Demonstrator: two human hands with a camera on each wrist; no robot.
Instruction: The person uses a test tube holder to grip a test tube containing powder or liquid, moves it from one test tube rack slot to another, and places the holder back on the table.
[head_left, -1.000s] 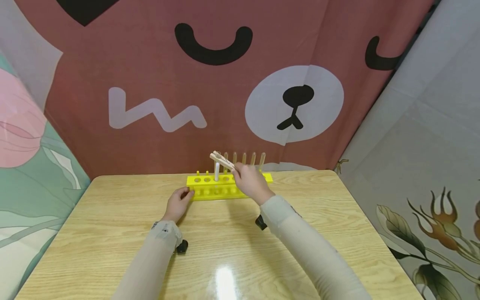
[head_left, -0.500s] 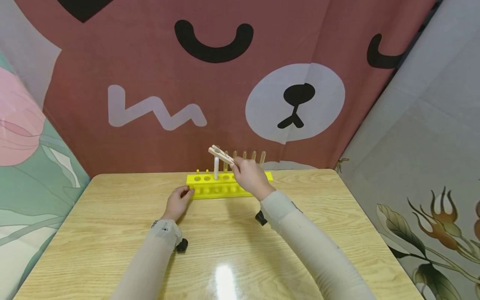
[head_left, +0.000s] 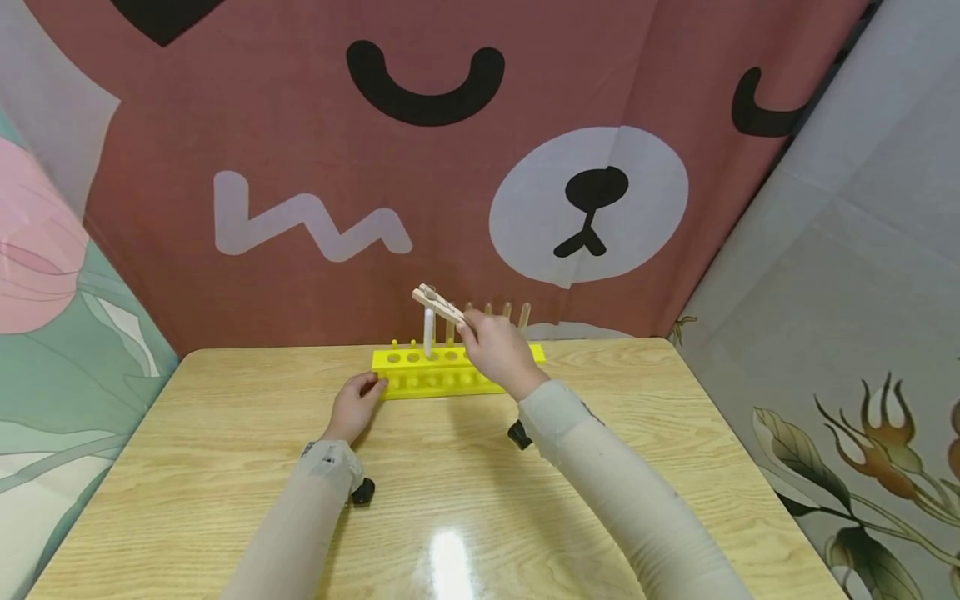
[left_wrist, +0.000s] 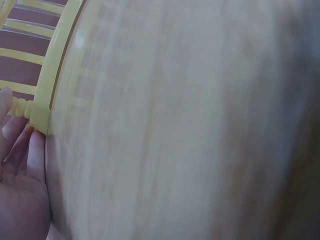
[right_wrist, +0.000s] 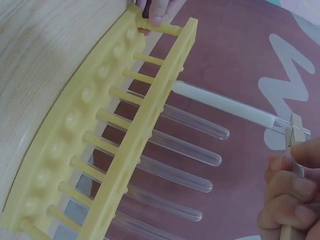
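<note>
I see the hands apart, both occupied. Right hand (head_left: 498, 352) pinches the wooden clamp (head_left: 439, 307); clamp grips the white-filled test tube (right_wrist: 225, 106) near its top. Tube is roughly upright, lower end at the yellow rack's (head_left: 447, 388) top plate; I can't tell if it's in a hole or just above. Left hand (head_left: 353, 408) grips the rack's left end post. Clear tubes (right_wrist: 190, 149) sit round end up on the rear pegs. Rack's on the bench (head_left: 420, 479).
</note>
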